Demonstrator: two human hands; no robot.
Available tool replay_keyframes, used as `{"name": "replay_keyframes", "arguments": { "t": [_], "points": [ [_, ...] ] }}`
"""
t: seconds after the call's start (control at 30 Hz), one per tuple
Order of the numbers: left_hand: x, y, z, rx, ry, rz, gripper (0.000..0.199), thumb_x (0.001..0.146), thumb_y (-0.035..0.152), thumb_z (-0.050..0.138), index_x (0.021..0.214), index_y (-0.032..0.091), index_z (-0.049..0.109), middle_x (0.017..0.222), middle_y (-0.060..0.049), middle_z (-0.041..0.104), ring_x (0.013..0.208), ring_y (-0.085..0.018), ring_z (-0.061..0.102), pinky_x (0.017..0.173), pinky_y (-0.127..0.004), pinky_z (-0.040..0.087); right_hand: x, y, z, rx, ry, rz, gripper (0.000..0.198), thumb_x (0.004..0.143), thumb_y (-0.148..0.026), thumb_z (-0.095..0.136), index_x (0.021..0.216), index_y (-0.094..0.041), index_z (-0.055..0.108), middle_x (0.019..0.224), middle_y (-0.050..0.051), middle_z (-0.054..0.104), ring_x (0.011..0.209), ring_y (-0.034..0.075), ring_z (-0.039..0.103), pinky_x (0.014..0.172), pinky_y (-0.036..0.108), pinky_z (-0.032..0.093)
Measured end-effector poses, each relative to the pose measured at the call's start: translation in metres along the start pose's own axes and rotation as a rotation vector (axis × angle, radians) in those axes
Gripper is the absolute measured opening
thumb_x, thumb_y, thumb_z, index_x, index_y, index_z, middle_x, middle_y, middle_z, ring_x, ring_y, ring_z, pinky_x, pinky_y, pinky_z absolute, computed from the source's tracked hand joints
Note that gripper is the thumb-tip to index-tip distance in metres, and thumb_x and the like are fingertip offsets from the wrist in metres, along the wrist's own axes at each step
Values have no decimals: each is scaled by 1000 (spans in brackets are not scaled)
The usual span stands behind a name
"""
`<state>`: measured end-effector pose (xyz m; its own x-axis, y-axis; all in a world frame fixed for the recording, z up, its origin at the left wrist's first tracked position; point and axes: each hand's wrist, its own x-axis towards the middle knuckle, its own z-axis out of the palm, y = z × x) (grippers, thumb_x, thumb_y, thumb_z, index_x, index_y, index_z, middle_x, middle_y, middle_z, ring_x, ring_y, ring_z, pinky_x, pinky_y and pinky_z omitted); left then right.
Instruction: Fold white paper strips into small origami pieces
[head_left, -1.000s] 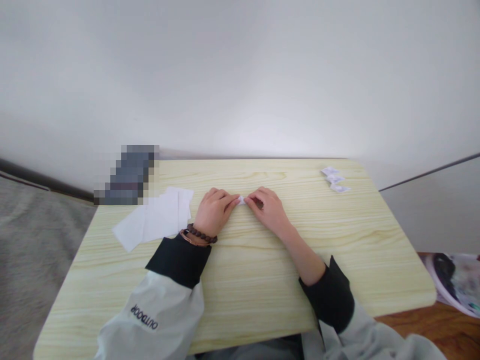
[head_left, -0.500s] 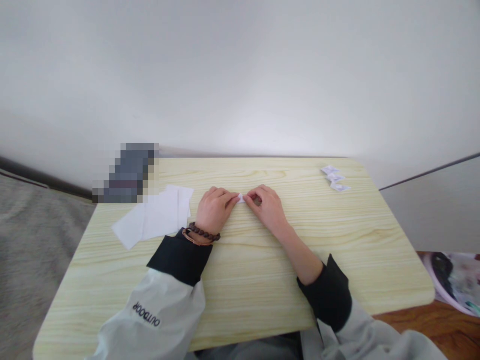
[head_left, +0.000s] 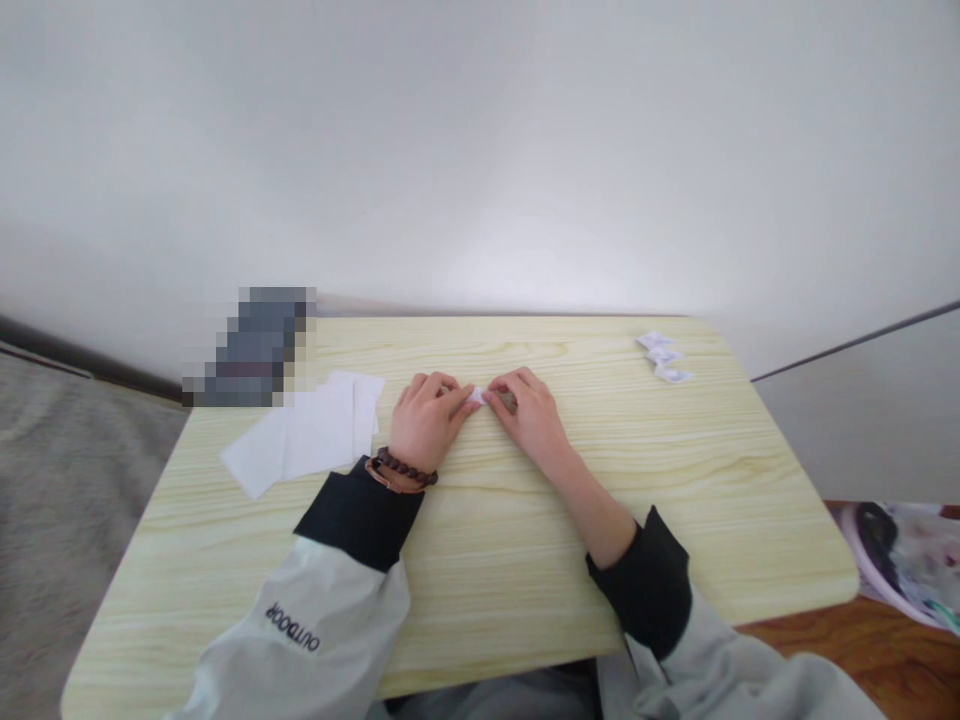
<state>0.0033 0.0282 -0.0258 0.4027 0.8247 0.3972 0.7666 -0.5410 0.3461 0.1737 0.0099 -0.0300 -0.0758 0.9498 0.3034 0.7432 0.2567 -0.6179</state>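
A small piece of folded white paper (head_left: 478, 396) is pinched between my two hands above the middle of the table. My left hand (head_left: 427, 420) grips its left end between thumb and fingers. At its right end, the thumb and forefinger of my right hand (head_left: 529, 415) are closed on it. The fingers cover most of the paper, so its exact shape cannot be made out. Several white paper sheets (head_left: 319, 430) lie overlapping just left of my left hand. Folded white paper pieces (head_left: 663, 357) with pointed ends sit in a row at the far right.
The wood-grain table (head_left: 495, 570) meets a pale wall (head_left: 480, 160) at its back edge. A blurred dark object (head_left: 255, 345) stands at the back left corner. On the floor at right is a pink-rimmed bin (head_left: 862, 560) with rubbish inside.
Both hands keep hold of the folded paper. The fingers have shifted slightly, with the left thumb now lying further over it. The view has moved a little.
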Motion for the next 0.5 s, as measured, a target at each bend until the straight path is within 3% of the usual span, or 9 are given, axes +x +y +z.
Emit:
{"name": "replay_keyframes", "arguments": {
  "t": [0.37, 0.5],
  "points": [
    [4, 1, -2, -223, -19, -58, 4, 82, 22, 60, 84, 20, 64, 86, -4, 69, 84, -22, 58, 80, -37, 46, -2, 1, -9, 15, -73, -114, 18, 87, -31, 56, 99, -19, 62, 96, 7, 62, 93, 20, 56, 83, 33, 43],
    [6, 3, -4, -366, 13, -43, 7, 84, 22, 56, 80, 19, 62, 86, -4, 67, 81, -17, 60, 74, -30, 49, -2, -1, -9, 55, -64, -65, 15, 86, -31, 57, 97, -20, 60, 90, 3, 65, 75, 16, 57, 75, 31, 43]
  ]
}}
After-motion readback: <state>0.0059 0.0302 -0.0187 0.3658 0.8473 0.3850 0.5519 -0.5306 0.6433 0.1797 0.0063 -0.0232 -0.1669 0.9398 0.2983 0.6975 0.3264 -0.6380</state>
